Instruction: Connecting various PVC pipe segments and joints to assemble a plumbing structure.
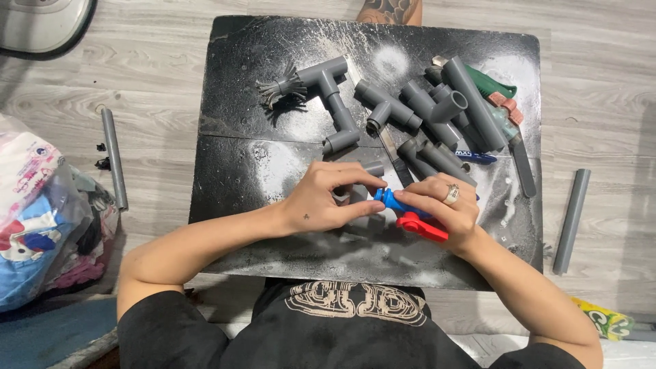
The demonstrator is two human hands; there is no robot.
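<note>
Both your hands meet at front of black board (pixel 232 178); your left hand (pixel 321 201) curls shut round short grey pipe piece (pixel 369 171); your right hand (pixel 444 205) pinches blue valve (pixel 391 199) with red handle (pixel 420 225); valve end touching pipe, joint hidden by fingers, so seating unclear; one tee assembly (pixel 331 96) looks built; loose grey fittings (pixel 430 113) heaped beyond, apparently unjoined.

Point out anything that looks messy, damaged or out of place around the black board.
White powdery smears blotch the black board. One grey pipe piece ends in a frayed, splayed fringe. Two loose grey pipes lie off the board on the floor, one at the left, one at the right.
</note>
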